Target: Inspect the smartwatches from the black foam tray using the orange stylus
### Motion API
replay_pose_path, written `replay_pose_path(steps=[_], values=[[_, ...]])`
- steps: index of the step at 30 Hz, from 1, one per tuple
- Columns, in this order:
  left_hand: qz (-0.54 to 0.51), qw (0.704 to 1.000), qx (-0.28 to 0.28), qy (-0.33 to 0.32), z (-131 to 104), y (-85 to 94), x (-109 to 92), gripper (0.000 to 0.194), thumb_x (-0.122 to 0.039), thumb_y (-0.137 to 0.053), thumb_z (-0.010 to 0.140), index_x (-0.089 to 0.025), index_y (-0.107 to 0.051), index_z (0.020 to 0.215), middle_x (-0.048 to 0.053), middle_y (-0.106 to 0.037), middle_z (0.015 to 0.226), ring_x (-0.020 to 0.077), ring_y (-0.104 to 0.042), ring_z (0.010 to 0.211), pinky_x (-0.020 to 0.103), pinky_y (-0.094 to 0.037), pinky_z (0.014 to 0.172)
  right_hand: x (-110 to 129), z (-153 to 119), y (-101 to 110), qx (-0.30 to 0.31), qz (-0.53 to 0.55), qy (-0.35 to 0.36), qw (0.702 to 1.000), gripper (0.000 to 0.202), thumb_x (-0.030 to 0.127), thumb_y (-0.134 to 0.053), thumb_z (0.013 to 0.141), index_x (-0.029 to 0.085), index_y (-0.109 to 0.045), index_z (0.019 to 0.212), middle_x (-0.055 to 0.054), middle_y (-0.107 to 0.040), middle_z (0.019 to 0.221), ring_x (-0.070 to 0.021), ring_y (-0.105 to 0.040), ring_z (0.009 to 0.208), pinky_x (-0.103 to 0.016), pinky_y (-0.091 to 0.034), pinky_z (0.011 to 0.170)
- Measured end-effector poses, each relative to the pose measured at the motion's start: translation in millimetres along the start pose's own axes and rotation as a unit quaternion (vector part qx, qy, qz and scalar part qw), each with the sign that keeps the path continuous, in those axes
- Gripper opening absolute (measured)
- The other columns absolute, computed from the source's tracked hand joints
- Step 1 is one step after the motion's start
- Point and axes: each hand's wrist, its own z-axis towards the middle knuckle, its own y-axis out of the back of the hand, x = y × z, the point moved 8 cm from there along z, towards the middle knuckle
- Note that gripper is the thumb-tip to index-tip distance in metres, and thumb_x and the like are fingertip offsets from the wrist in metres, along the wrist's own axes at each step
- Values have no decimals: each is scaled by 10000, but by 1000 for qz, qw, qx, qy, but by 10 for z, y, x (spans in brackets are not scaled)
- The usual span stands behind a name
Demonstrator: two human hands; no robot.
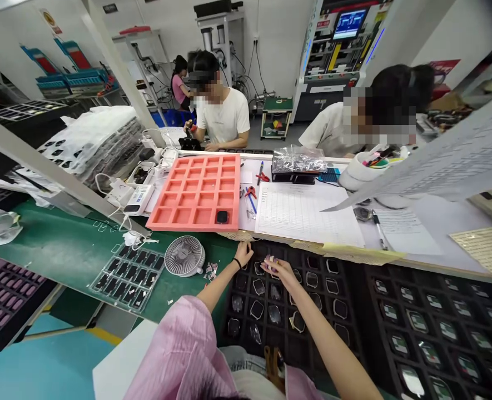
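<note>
My left hand [243, 254], with a dark band at the wrist, is at the back left edge of a black compartment tray [285, 314]. Its fingers are curled together, and what they hold, if anything, is too small to make out. Just to the right, my right hand [277, 266] hovers over the tray's back rows with bent fingers closed around something small and pinkish that I cannot name. Below my hands, square watch-like frames [257, 309] lie in the tray's compartments, some under clear film [274, 314].
A pink foam tray [193, 222] holds one black watch-like piece [222, 216]. Nearby are a small fan [184, 256], a clear tray of black parts [129, 276], paper sheets [308, 214] and another black tray [433, 328]. Two co-workers [224, 116] sit across the bench.
</note>
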Motion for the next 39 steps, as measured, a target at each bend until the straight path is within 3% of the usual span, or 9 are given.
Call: replay_pose_path(steps=[4, 8, 11, 14, 19, 25, 29, 35, 39], values=[[41, 998, 37, 6, 143, -155, 92, 263, -346, -569, 903, -133, -595, 1056, 70, -607, 1075, 193, -590, 973, 410, -495, 870, 40, 227, -19, 1, 4, -9, 1000, 356, 329, -903, 485, 120, -734, 717, -54, -720, 682, -250, -720, 768, -439, -576, 886], [56, 996, 67, -11, 104, -191, 46, 189, -225, -593, 862, -149, -605, 1034, 93, -605, 1098, 246, -550, 1080, 489, -427, 975, 59, 332, -11, 9, 5, -17, 1000, 346, 327, -906, 476, 122, -719, 683, -42, -708, 643, -252, -718, 767, -449, -575, 882], [49, 993, 94, -54, -1, -179, -134, 361, -165, -643, 775, -184, -588, 1132, 127, -581, 1197, 313, -473, 1209, 544, -331, 1063, 107, 342, 26, 23, 1, -26, 999, 328, 324, -888, 522, 116, -720, 711, -56, -715, 662, -260, -721, 790, -452, -569, 876], [16, 983, 144, -113, -80, -239, -389, 593, -215, -707, 723, -195, -510, 1283, 131, -556, 1287, 303, -483, 1237, 475, -371, 1069, 161, 340, 87, 38, -8, -35, 999, 302, 301, -860, 582, 108, -729, 774, -84, -731, 718, -259, -723, 814, -421, -568, 855], [-33, 961, 213, -175, -39, -441, -742, 576, -336, -713, 751, -210, -539, 1286, 99, -623, 1243, 234, -603, 1123, 341, -499, 937, 191, 344, 215, 39, -33, -35, 998, 290, 332, -817, 642, 123, -727, 823, -91, -732, 761, -247, -713, 813, -353, -585, 754], [-1, 958, 219, -185, 87, -732, -912, 526, -331, -715, 746, -207, -592, 1242, 77, -677, 1162, 242, -633, 1070, 369, -499, 945, 256, 306, 631, -62, -103, 29, 992, 437, 534, -640, 780, 136, -692, 955, -91, -716, 828, -240, -695, 765, -387, -593, 730], [47, 958, 219, -178, 139, -914, -893, 539, -308, -751, 714, -211, -602, 1222, 83, -675, 1161, 260, -631, 1066, 395, -493, 952, 421, 329, 976, -156, -210, 96, 961, 417, 549, -553, 815, 151, -674, 853, -128, -710, 863, -314, -673, 888, -444, -538, 825], [124, 968, 163, -146, 84, -672, -620, 545, -301, -744, 744, -232, -580, 1259, 127, -612, 1264, 315, -537, 1195, 481, -393, 1036, 542, 426, 1085, -195, -372, 165, 892, 295, 435, -577, 807, 160, -685, 806, -171, -709, 938, -383, -574, 1095, -494, -398, 984], [160, 969, 134, -133, -51, -438, -430, 493, -318, -666, 819, -267, -552, 1296, 129, -534, 1372, 335, -429, 1307, 561, -244, 1112, 506, 303, 929, -195, -451, 217, 844, 414, 387, -468, 889, 106, -651, 1131, -222, -572, 1284, -392, -409, 1293, -549, -294, 1065]])
